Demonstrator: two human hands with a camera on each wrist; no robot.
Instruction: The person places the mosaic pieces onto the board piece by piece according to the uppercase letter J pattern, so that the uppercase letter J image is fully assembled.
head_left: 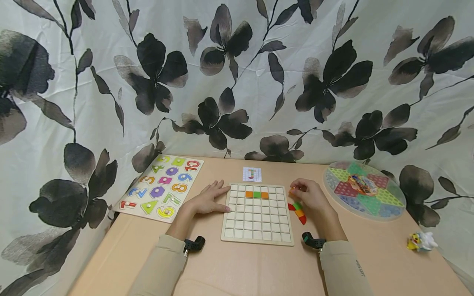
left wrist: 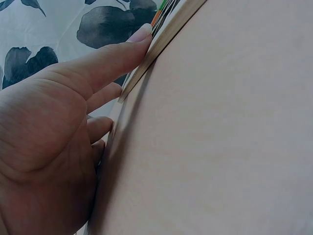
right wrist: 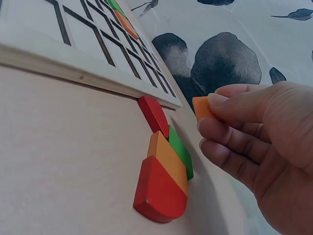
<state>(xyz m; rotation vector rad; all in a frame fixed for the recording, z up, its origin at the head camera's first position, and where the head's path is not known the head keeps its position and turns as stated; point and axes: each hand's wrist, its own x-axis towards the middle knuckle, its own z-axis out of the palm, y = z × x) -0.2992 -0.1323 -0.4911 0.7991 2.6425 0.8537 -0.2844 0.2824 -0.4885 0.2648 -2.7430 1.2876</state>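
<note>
A wooden grid board [head_left: 258,242] lies in front of me, with an orange, a green [head_left: 257,195] and another orange square in one upper row. My left hand [head_left: 207,200] rests at its left edge, thumb on the rim [left wrist: 161,52] in the left wrist view and fingers extended. Beyond the right edge, my right hand [head_left: 310,196] pinches a small orange block [right wrist: 203,107] between thumb and fingertips, raised off the table. Below that hand lie loose blocks: a red one [right wrist: 153,115] against the board, a green one [right wrist: 181,152], an orange one [right wrist: 168,164] and a rounded red one [right wrist: 160,190].
A small card with a gridded coloured pattern [head_left: 252,174] lies behind the board. On the left is a number-and-shape puzzle board [head_left: 157,192]. A round, colourful game board [head_left: 364,190] and a small yellow-and-white toy figure [head_left: 422,241] are on the right. Floral cloth [head_left: 229,82] hangs behind the table.
</note>
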